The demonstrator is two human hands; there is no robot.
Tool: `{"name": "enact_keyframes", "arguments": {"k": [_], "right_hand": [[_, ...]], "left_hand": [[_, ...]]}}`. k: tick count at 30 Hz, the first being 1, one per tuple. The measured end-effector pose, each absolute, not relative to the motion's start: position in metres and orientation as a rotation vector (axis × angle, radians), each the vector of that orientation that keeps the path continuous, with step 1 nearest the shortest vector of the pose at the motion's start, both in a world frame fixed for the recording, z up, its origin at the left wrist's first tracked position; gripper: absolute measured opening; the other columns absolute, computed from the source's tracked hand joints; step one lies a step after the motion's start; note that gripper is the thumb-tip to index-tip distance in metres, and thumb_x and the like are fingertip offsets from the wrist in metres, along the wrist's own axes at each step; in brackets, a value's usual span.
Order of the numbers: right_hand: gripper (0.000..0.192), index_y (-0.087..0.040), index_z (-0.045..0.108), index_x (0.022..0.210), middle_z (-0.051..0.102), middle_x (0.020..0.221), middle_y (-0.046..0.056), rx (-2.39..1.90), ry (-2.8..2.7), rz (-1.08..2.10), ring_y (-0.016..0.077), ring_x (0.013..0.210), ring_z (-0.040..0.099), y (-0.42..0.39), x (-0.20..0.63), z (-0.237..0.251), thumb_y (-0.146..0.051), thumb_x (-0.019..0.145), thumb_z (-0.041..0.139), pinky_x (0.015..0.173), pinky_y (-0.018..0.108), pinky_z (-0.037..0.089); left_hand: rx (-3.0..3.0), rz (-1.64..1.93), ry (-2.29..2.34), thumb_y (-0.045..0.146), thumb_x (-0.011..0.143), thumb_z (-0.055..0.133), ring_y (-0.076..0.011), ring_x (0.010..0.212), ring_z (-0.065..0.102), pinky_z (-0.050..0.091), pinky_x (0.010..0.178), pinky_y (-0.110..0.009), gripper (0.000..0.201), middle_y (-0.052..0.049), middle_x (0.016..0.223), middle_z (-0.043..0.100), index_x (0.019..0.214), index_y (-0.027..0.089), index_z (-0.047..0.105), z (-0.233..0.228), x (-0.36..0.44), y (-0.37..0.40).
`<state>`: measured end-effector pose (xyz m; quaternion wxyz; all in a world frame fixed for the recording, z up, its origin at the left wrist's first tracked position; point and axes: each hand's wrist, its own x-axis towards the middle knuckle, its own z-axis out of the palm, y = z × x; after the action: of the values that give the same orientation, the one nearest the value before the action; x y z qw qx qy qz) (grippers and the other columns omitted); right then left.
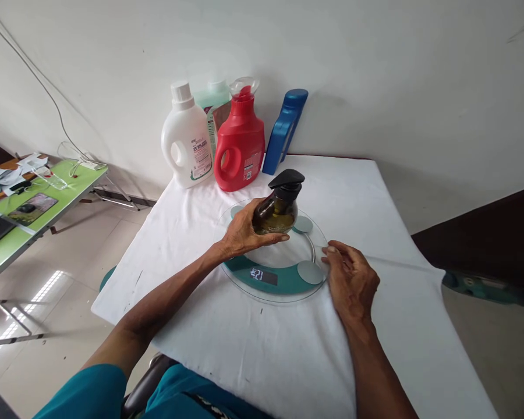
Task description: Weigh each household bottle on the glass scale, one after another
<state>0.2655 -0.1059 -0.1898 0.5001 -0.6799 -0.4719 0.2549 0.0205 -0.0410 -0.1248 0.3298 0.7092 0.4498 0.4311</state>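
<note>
- Fingers of the left hand (243, 231) are clamped around the dark pump bottle (277, 216), thumb along its lower side.
- Fingers of the right hand (353, 278) are bent at the rim of the glass scale (290, 280); whether they pinch it, I cannot tell.
- The pump bottle is over the scale, black pump head up; whether its base touches the glass is hidden.
- Digits glow on the scale's display (264, 276), nearest the person.
- Beyond stand a white bottle (181, 137), a red bottle (247, 137) and a blue bottle (279, 132).
- White cloth (283, 343) lies under everything.
- Farther left is a green table (76, 177).
</note>
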Motion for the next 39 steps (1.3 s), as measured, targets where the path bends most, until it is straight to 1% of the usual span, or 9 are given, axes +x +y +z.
{"name": "enact_keyframes", "arguments": {"k": [5, 10, 16, 18, 21, 25, 30, 35, 39], "right_hand": [[0.057, -0.019, 0.076, 0.116, 0.082, 0.109, 0.015, -1.6, -1.07, 0.714, 0.0285, 0.087, 0.08, -0.105, 0.268, -0.192, -0.068, 0.09, 0.066, 0.086, 0.043, 0.062], [0.066, -0.018, 0.076, 0.107, 0.083, 0.097, 0.015, -1.583, -1.032, 0.773, 0.0312, 0.079, 0.08, -0.103, 0.274, -0.19, -0.079, 0.085, 0.063, 0.078, 0.042, 0.062], [0.068, -0.022, 0.078, 0.105, 0.083, 0.095, 0.013, -1.552, -1.05, 0.767, 0.0331, 0.079, 0.08, -0.099, 0.279, -0.193, -0.084, 0.087, 0.06, 0.069, 0.04, 0.063], [0.068, -0.023, 0.079, 0.105, 0.084, 0.097, 0.013, -1.552, -1.066, 0.746, 0.0341, 0.084, 0.08, -0.099, 0.28, -0.197, -0.086, 0.087, 0.06, 0.07, 0.04, 0.063], [0.072, -0.022, 0.079, 0.107, 0.084, 0.101, 0.012, -1.567, -1.038, 0.763, 0.0318, 0.084, 0.079, -0.099, 0.28, -0.203, -0.088, 0.088, 0.059, 0.073, 0.039, 0.063], [0.075, -0.02, 0.08, 0.114, 0.084, 0.101, 0.011, -1.596, -0.935, 0.75, 0.0283, 0.086, 0.079, -0.101, 0.275, -0.21, -0.088, 0.09, 0.058, 0.077, 0.034, 0.062], [0.08, -0.021, 0.081, 0.11, 0.083, 0.097, 0.012, -1.584, -0.866, 0.707, 0.0284, 0.083, 0.079, -0.099, 0.271, -0.223, -0.094, 0.088, 0.056, 0.074, 0.033, 0.062], [0.078, -0.021, 0.08, 0.111, 0.082, 0.096, 0.012, -1.617, -0.863, 0.675, 0.0278, 0.081, 0.078, -0.097, 0.271, -0.234, -0.092, 0.089, 0.056, 0.069, 0.033, 0.061], [0.077, -0.021, 0.08, 0.112, 0.082, 0.098, 0.012, -1.645, -0.9, 0.66, 0.028, 0.081, 0.077, -0.099, 0.271, -0.233, -0.091, 0.09, 0.055, 0.071, 0.034, 0.061]], "left_hand": [[1.812, 1.103, 1.267, 0.047, 0.064, 0.099, -0.0265, 0.093, 0.073, 0.058, 0.083, -0.038, 0.065, -0.005, 0.101, 0.077, 0.116, 0.021, 0.069, -0.121, 0.025, -0.04], [1.767, 1.048, 1.402, 0.043, 0.06, 0.097, -0.0218, 0.074, 0.067, 0.052, 0.067, -0.033, 0.05, -0.001, 0.082, 0.072, 0.093, 0.021, 0.066, -0.111, 0.026, -0.041], [1.805, 1.164, 1.268, 0.041, 0.065, 0.095, -0.0243, 0.08, 0.07, 0.056, 0.069, -0.033, 0.045, -0.003, 0.087, 0.075, 0.096, 0.02, 0.069, -0.077, 0.038, -0.01], [1.861, 1.214, 1.247, 0.043, 0.065, 0.096, -0.0248, 0.081, 0.07, 0.055, 0.07, -0.033, 0.047, -0.004, 0.087, 0.075, 0.096, 0.02, 0.069, -0.065, 0.055, 0.016], [1.899, 1.268, 1.235, 0.042, 0.066, 0.097, -0.0266, 0.087, 0.072, 0.055, 0.075, -0.036, 0.05, -0.005, 0.094, 0.077, 0.101, 0.019, 0.069, -0.058, 0.094, 0.072], [1.834, 1.222, 1.293, 0.036, 0.068, 0.097, -0.0282, 0.097, 0.073, 0.056, 0.082, -0.036, 0.049, -0.008, 0.103, 0.078, 0.102, 0.018, 0.067, -0.077, 0.156, 0.151], [1.835, 1.148, 1.439, 0.037, 0.07, 0.097, -0.031, 0.107, 0.074, 0.056, 0.09, -0.038, 0.052, -0.012, 0.11, 0.078, 0.107, 0.017, 0.067, -0.112, 0.211, 0.219], [1.808, 1.121, 1.532, 0.035, 0.074, 0.095, -0.0329, 0.117, 0.073, 0.055, 0.097, -0.039, 0.056, -0.015, 0.122, 0.078, 0.119, 0.018, 0.066, -0.13, 0.227, 0.25], [1.77, 1.139, 1.54, 0.039, 0.075, 0.095, -0.0326, 0.121, 0.073, 0.055, 0.1, -0.039, 0.062, -0.015, 0.126, 0.078, 0.125, 0.019, 0.065, -0.138, 0.227, 0.257]]}}
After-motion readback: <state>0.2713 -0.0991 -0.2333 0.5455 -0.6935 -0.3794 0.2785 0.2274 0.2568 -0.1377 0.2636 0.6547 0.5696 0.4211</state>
